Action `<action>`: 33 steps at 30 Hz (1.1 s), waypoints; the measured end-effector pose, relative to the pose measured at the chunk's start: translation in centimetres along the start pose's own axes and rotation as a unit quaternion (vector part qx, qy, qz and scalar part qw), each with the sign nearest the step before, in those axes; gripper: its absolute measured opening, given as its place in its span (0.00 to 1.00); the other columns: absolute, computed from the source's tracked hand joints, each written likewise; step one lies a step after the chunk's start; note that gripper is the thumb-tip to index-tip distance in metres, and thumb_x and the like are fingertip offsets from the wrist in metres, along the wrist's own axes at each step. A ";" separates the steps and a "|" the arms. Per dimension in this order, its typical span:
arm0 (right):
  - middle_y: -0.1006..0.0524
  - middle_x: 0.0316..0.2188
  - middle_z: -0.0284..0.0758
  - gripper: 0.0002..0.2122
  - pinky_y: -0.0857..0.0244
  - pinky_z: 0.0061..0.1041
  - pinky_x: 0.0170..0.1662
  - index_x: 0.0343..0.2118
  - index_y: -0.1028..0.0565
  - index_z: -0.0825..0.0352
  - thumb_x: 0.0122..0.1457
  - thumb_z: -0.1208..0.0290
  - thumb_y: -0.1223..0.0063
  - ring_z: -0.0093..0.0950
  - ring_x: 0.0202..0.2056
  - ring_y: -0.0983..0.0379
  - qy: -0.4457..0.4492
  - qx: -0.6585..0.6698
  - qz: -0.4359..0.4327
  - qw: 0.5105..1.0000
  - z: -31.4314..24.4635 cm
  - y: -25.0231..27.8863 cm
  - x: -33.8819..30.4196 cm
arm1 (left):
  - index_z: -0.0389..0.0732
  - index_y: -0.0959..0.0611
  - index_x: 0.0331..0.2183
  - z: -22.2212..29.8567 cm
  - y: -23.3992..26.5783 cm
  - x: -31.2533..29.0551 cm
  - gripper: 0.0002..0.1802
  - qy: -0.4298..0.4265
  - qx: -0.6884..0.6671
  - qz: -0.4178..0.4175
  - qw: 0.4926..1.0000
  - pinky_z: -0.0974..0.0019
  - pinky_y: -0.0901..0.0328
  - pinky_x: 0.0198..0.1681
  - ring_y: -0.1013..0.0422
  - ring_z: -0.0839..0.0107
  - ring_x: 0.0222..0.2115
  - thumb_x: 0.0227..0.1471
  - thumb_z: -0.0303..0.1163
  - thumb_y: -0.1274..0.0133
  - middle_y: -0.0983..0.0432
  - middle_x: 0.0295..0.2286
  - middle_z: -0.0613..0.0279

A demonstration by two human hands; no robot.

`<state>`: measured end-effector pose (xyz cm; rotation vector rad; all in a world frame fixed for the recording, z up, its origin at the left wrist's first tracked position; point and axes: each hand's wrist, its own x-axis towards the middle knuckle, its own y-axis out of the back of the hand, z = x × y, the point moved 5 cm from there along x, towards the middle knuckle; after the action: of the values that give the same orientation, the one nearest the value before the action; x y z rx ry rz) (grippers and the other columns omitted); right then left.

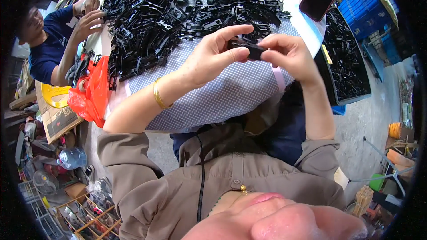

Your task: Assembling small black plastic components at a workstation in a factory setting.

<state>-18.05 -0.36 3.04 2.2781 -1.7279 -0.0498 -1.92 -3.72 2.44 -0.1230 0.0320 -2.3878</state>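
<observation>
Bin [328, 79] at the frame's right in the head view holds slotted black parts [344, 58]. A similar glossy heap [147, 22] covers the upper-centre table's dotted cloth [209, 104]; concrete floor [356, 126] shows lower right. Upper centre, the left hand [213, 55] and right hand [291, 58] both grasp an oblong black piece [254, 51], thumbs against it.

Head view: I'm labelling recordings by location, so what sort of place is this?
Probably a small, informal workshop: small black parts lie heaped on a cloth-covered table, a blue plastic crate stands at the right, and a co-worker is at the table's left side.
</observation>
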 end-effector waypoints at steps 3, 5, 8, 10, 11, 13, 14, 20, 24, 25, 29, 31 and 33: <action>0.24 0.29 0.33 0.12 0.39 0.11 0.25 0.32 0.24 0.69 0.57 0.64 0.53 0.13 0.23 0.33 0.048 0.056 0.009 0.997 1.3 3.9 0.9 | 0.36 0.30 0.44 0.8 -3.4 -1.1 0.21 -0.005 0.159 -0.054 0.986 0.69 0.34 0.39 0.31 0.71 0.37 0.46 0.25 0.48 0.30 0.39 0.59; 0.24 0.29 0.32 0.09 0.39 0.12 0.25 0.32 0.24 0.69 0.56 0.69 0.51 0.14 0.23 0.33 0.050 -0.106 0.120 0.986 1.7 5.3 0.9 | 0.37 0.27 0.40 0.0 -5.9 -1.9 0.18 0.002 0.260 -0.213 0.942 0.64 0.35 0.39 0.31 0.63 0.39 0.43 0.25 0.46 0.30 0.39 0.56; 0.25 0.30 0.33 0.07 0.39 0.13 0.24 0.32 0.25 0.69 0.52 0.72 0.48 0.17 0.23 0.32 0.119 -0.284 0.149 0.939 1.4 3.9 1.2 | 0.38 0.25 0.38 0.4 -6.3 -2.1 0.18 -0.184 0.305 -0.227 0.906 0.62 0.35 0.41 0.32 0.60 0.41 0.40 0.27 0.43 0.30 0.39 0.56; 0.25 0.30 0.34 0.07 0.39 0.14 0.24 0.32 0.25 0.69 0.51 0.73 0.47 0.19 0.23 0.31 0.152 -0.315 0.168 0.922 0.8 2.7 1.3 | 0.41 0.24 0.37 1.0 -5.0 -1.2 0.20 -0.149 0.278 -0.210 0.926 0.64 0.35 0.41 0.31 0.65 0.38 0.38 0.29 0.40 0.28 0.38 0.59; 0.26 0.31 0.34 0.07 0.39 0.15 0.24 0.32 0.25 0.70 0.50 0.75 0.46 0.21 0.23 0.31 0.182 -0.348 0.187 0.901 0.3 2.2 1.1 | 0.40 0.22 0.36 1.8 -3.5 0.0 0.17 -0.139 0.290 -0.150 0.935 0.69 0.33 0.38 0.29 0.67 0.33 0.38 0.28 0.40 0.25 0.34 0.60; 0.26 0.33 0.35 0.08 0.37 0.19 0.28 0.33 0.26 0.69 0.49 0.75 0.47 0.26 0.27 0.30 0.178 -0.340 0.181 0.906 0.1 1.3 1.5 | 0.37 0.20 0.32 2.5 2.3 2.2 0.10 -0.180 0.348 0.077 0.917 0.74 0.33 0.31 0.28 0.72 0.27 0.43 0.22 0.46 0.24 0.31 0.59; 0.26 0.33 0.35 0.09 0.36 0.22 0.30 0.35 0.26 0.68 0.49 0.75 0.47 0.29 0.29 0.30 0.211 -0.401 0.188 0.871 -0.1 0.9 1.7 | 0.36 0.21 0.34 3.3 4.8 2.9 0.10 -0.215 0.432 0.162 0.861 0.73 0.32 0.30 0.27 0.70 0.27 0.44 0.21 0.48 0.25 0.32 0.57; 0.27 0.36 0.37 0.10 0.39 0.28 0.44 0.35 0.27 0.67 0.49 0.77 0.54 0.35 0.40 0.34 0.167 -0.431 0.147 0.874 0.7 1.4 2.0 | 0.38 0.24 0.40 0.0 11.2 5.0 0.17 -0.060 0.674 0.104 0.729 0.64 0.39 0.46 0.33 0.59 0.40 0.43 0.22 0.51 0.27 0.33 0.53; 0.27 0.35 0.35 0.10 0.38 0.27 0.43 0.31 0.27 0.67 0.43 0.80 0.50 0.33 0.39 0.33 0.158 -0.465 0.124 0.862 0.7 2.0 1.7 | 0.36 0.22 0.36 0.6 10.3 4.8 0.13 -0.081 0.648 0.096 0.751 0.65 0.35 0.39 0.30 0.60 0.33 0.42 0.24 0.48 0.26 0.30 0.53; 0.27 0.35 0.35 0.10 0.38 0.27 0.43 0.31 0.27 0.67 0.43 0.80 0.50 0.33 0.39 0.33 0.156 -0.467 0.123 0.862 0.8 2.0 1.7 | 0.36 0.22 0.36 0.7 10.2 4.6 0.13 -0.082 0.646 0.095 0.753 0.65 0.35 0.39 0.30 0.60 0.33 0.42 0.24 0.48 0.26 0.30 0.53; 0.26 0.34 0.33 0.08 0.37 0.27 0.41 0.27 0.28 0.68 0.40 0.78 0.44 0.32 0.37 0.32 0.136 -0.472 0.128 0.862 1.0 2.5 1.8 | 0.35 0.22 0.33 2.8 11.3 3.7 0.11 -0.106 0.570 0.240 0.778 0.70 0.33 0.36 0.27 0.69 0.30 0.43 0.26 0.46 0.26 0.29 0.56; 0.26 0.33 0.33 0.08 0.37 0.27 0.40 0.25 0.28 0.68 0.39 0.77 0.43 0.32 0.37 0.32 0.131 -0.469 0.119 0.865 1.0 2.6 1.7 | 0.34 0.22 0.33 2.5 12.0 3.4 0.12 -0.032 0.464 0.218 0.858 0.73 0.33 0.35 0.28 0.74 0.28 0.43 0.28 0.45 0.26 0.29 0.58; 0.26 0.34 0.34 0.08 0.37 0.27 0.40 0.24 0.28 0.68 0.39 0.76 0.42 0.32 0.36 0.31 0.139 -0.453 0.098 0.875 1.1 2.8 1.5 | 0.33 0.21 0.32 2.5 11.6 3.1 0.11 -0.028 0.443 0.206 0.872 0.75 0.34 0.34 0.29 0.77 0.28 0.43 0.28 0.44 0.26 0.29 0.61</action>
<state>-20.42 -2.69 2.87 1.3424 -1.3484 -0.3827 3.98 -14.30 4.48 0.2323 -0.9566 -1.7625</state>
